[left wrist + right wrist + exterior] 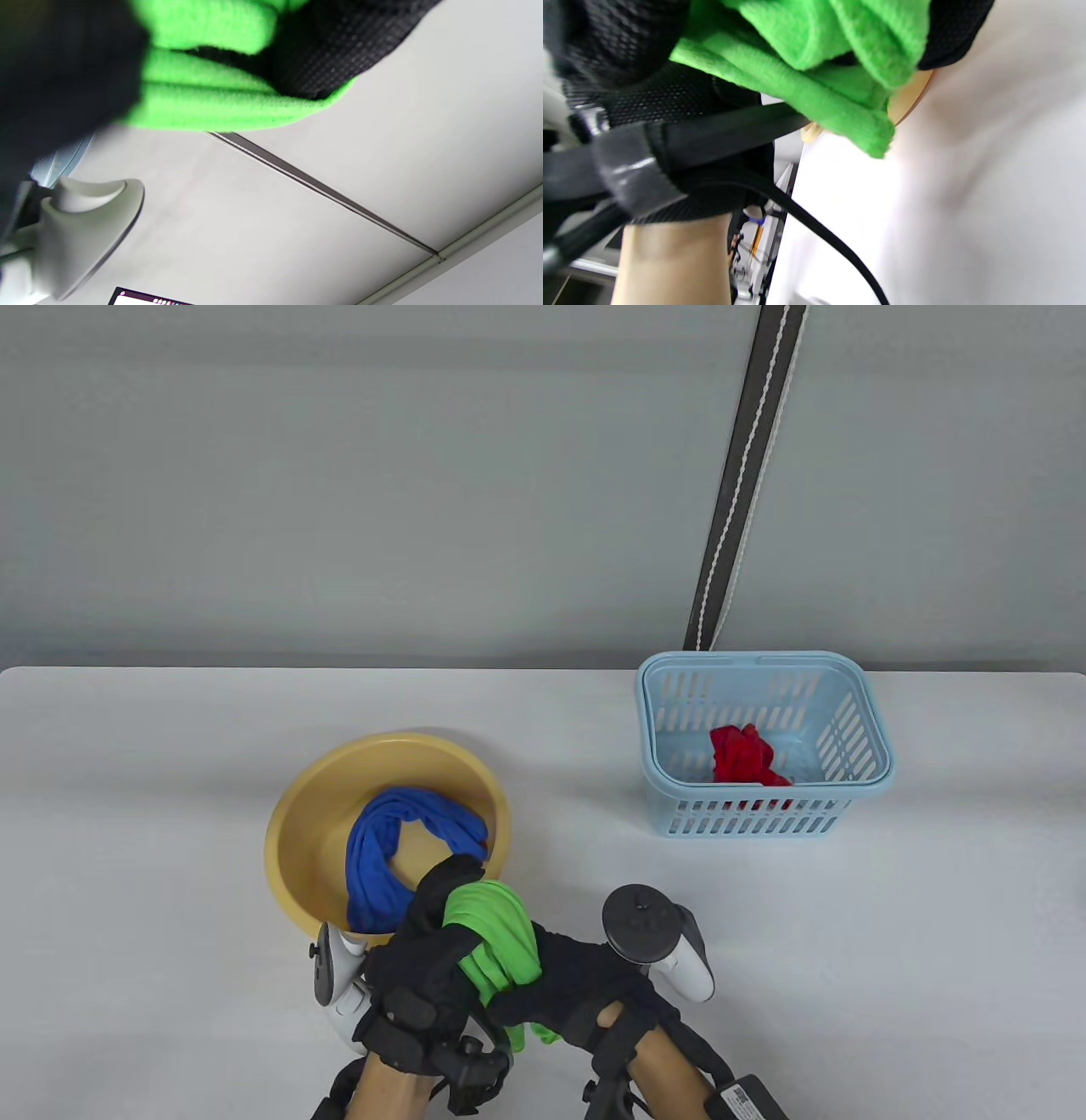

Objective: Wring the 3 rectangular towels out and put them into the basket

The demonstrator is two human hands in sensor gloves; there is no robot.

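1. Both hands hold the green towel near the front edge of the desk, just in front of the yellow basin. The cloth is bunched into a thick roll between them, as one would hold it to twist water out.

2. The left hand has its grip clamped round the roll's far end, fingers curled over the top. The right hand is clamped on the near end, its fingers wrapped across the cloth. Judging by the opposed holds, this is the wringing step for the second towel.

3. In the right wrist view the towel's loose corner hangs free below the gloves, with the basin's rim just behind it. Holding the roll this close to the basin probably lets drips fall back in rather than onto the desk.

4. The blue towel lies curled inside the basin, untouched, waiting its turn.

5. The red towel already lies crumpled in the light blue basket, which stands toward the desk's back right, well apart from the hands. So one towel seems done, one is in hand, one remains.

6. The next move likely calls for carrying the green towel across to the basket once it is twisted.
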